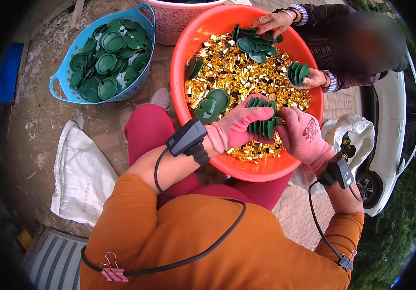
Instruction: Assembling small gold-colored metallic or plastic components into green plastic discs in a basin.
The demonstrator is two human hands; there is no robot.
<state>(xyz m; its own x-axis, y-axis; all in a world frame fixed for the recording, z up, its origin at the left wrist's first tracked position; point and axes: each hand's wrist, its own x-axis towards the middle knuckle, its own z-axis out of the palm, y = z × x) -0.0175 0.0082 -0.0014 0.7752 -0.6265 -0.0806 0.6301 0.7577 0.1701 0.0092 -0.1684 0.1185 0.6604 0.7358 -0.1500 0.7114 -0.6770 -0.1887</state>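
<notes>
Over the near side of a large orange-red tub (246,177), my left hand (239,124), in a pink glove, is closed round a row of green plastic discs (262,126) standing on edge. My right hand (305,135), gloved alike, has its fingers curled in against the right side of that row. What its fingertips pinch is hidden. Small shiny gold pieces (237,67) with some black bits fill the tub. A few loose green discs (213,105) lie on them, left of my hands.
Opposite me, a person's hand (274,21) rests on a green disc pile (251,43); their other hand (315,79) holds several discs. A blue basket (59,82) of discs stands left. White sacks (80,174) (360,128) lie either side. A white car (396,125) is parked right.
</notes>
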